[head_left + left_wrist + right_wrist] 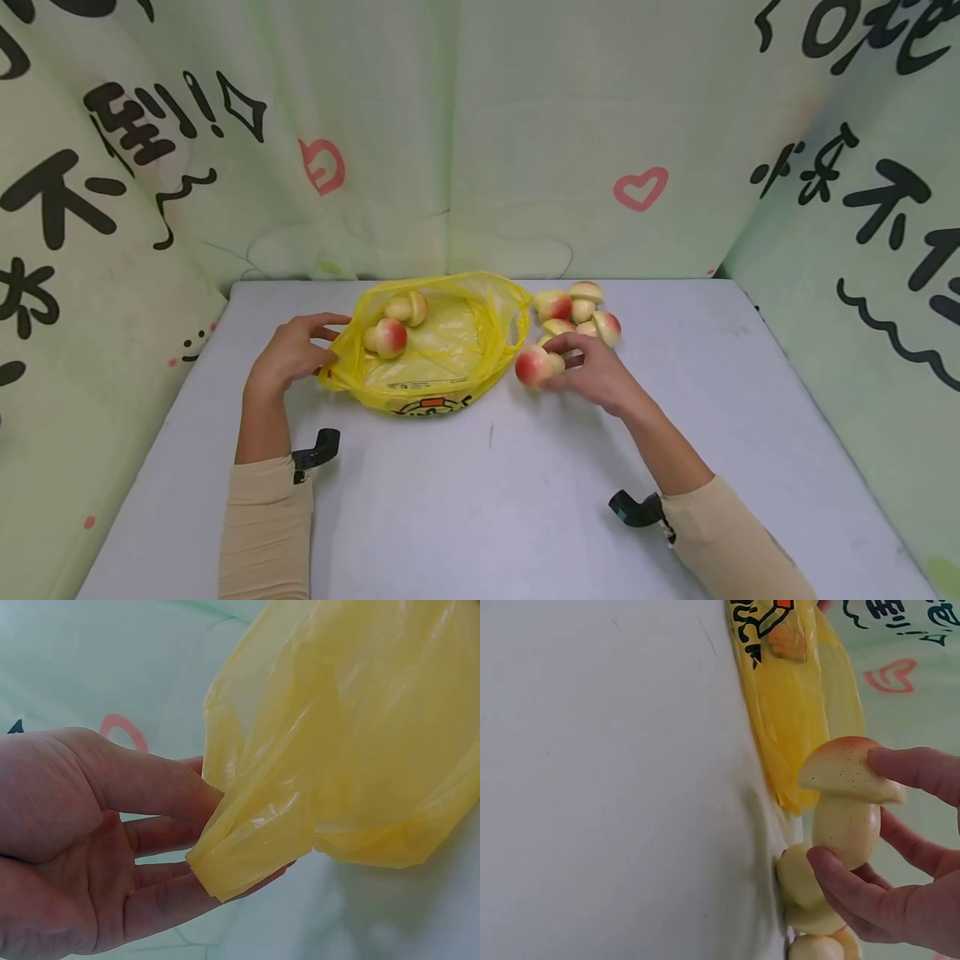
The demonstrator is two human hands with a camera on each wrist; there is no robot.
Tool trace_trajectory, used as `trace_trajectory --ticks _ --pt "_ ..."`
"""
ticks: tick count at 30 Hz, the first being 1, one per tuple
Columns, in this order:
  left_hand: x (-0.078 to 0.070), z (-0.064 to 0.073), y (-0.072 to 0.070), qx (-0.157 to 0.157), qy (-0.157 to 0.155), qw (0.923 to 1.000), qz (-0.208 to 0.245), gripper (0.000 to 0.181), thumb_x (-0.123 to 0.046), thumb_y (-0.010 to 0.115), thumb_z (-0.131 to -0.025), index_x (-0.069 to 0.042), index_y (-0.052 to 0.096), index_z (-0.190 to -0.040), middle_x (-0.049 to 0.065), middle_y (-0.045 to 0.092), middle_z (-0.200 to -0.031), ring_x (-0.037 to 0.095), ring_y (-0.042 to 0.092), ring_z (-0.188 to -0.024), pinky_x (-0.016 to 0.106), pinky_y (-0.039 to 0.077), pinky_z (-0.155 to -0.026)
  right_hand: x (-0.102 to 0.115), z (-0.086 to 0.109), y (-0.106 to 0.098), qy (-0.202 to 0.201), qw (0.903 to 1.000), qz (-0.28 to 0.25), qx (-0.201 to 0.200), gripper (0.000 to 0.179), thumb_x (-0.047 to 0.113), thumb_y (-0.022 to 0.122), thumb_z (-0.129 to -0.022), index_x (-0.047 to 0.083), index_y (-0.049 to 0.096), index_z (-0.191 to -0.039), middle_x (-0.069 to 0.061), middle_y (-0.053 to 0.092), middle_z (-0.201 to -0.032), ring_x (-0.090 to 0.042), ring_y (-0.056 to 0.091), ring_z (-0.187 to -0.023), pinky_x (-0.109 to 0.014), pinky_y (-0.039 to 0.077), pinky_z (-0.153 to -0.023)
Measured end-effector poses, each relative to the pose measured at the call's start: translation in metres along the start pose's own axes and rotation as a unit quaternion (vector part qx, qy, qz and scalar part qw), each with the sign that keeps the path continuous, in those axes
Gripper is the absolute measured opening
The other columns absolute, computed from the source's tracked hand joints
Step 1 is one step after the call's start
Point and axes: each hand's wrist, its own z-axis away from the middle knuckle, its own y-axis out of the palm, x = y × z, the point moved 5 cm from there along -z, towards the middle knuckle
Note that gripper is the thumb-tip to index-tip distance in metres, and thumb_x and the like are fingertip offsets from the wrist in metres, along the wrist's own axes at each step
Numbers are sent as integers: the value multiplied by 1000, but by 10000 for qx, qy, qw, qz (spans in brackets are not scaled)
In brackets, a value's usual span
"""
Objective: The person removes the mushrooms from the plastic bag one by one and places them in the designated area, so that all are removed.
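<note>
A yellow plastic bag (427,367) lies with its mouth spread wide, and two toy mushrooms (388,338) with cream stems and reddish caps rest inside. At the bag's left side, my left hand (296,354) pinches its edge; in the left wrist view the thumb lies against the yellow film (262,840), which hides some fingertips. My right hand (588,371) grips another toy mushroom (847,799) by cap and stem, just right of the bag and above the table. Behind that hand sits a pile of several more mushrooms (585,292).
The white table (450,517) reaches back to a pale green curtain (525,125) with hearts and black lettering. Curtains also stand along both sides. A black wrist camera (318,450) sits on the left sleeve, another camera (636,508) on the right one.
</note>
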Motion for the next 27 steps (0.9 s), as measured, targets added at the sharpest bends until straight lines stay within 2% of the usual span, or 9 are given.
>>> trace_trajectory --ticks 8,27 --pt "0 1 0 8 12 10000 95 65 -2 60 -88 -9 52 -152 29 57 -145 37 63 -112 30 56 -78 -10 0 2 307 9991 277 -90 56 21 89 -80 6 67 -130 -15 66 -130 -31 66 -105 -33 55 -82" --pt "-1 0 1 34 -80 10000 40 65 -2 61 -89 -10 52 -152 29 56 -146 38 63 -113 31 57 -79 -16 1 5 165 9964 763 -342 53 26 85 -83 4 65 -126 -16 66 -127 -35 67 -109 -44 57 -92"
